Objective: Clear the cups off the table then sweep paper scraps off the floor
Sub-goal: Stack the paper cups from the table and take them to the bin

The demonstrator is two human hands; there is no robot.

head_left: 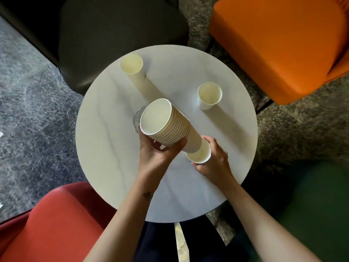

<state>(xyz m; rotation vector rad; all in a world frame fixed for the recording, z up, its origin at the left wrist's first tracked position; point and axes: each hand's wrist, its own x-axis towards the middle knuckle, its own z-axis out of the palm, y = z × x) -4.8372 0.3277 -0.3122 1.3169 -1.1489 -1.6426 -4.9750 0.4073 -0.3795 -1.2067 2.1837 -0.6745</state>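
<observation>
A round white table point(105, 163) fills the middle of the view. My left hand point(156, 154) grips a tall stack of nested white paper cups point(166, 125), tilted with its mouth toward the camera. Its bottom end sits at the mouth of a single paper cup point(200, 157), which my right hand point(215, 159) holds on the table. Two more paper cups stand upright: one at the far left point(132, 65) and one at the right point(209, 95). A clear glass point(138, 118) is partly hidden behind the stack.
Seats ring the table: a dark chair point(117, 35) beyond, an orange one point(279, 46) at the far right, a red one point(56, 224) near left, a green one point(311, 205) near right. White paper scraps point(1, 133) lie on the grey carpet at the left edge.
</observation>
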